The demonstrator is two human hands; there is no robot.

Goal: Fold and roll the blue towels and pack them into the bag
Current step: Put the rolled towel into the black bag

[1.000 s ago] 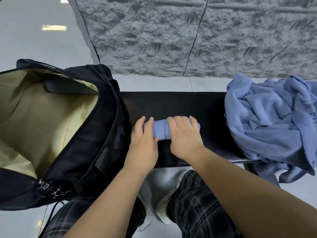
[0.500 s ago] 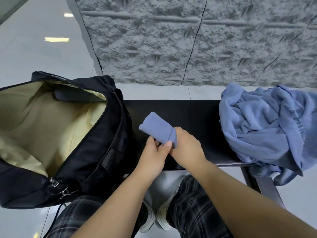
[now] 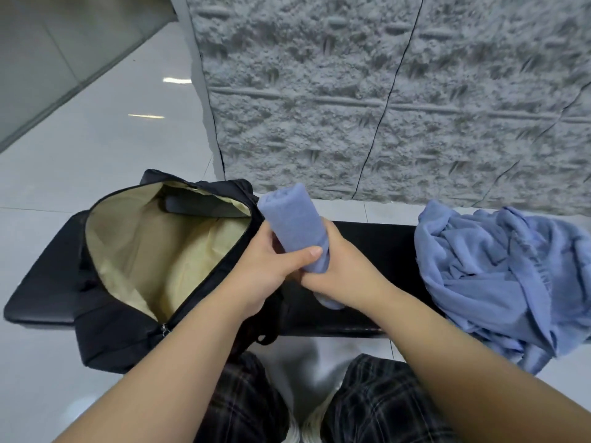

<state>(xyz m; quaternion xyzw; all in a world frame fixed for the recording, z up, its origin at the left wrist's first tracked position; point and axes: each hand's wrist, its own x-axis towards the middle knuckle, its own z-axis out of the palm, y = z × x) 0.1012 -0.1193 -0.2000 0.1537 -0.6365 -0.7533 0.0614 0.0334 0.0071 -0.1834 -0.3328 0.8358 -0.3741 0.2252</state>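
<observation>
Now: rolled towel held in both hands beside the open bag

Right now my left hand [image 3: 271, 270] grips the rolled blue towel [image 3: 295, 228] around its middle, thumb across the front. My right hand [image 3: 339, 276] clasps the lower end of the same roll, fingers curled under it. Roll is tilted, top end leaning toward the bag [image 3: 128, 330], lifted clear of the black table [image 3: 367, 251]. Bag sits on the table's left part, unzipped, mouth wide, tan lining showing. Pile of loose blue towels [image 3: 505, 276] lies crumpled on the table's right end, well apart from my hands, some cloth hanging over the front edge. Rough grey wall [image 3: 383, 91] behind. Plaid trousers [image 3: 377, 407] at the bottom.
</observation>
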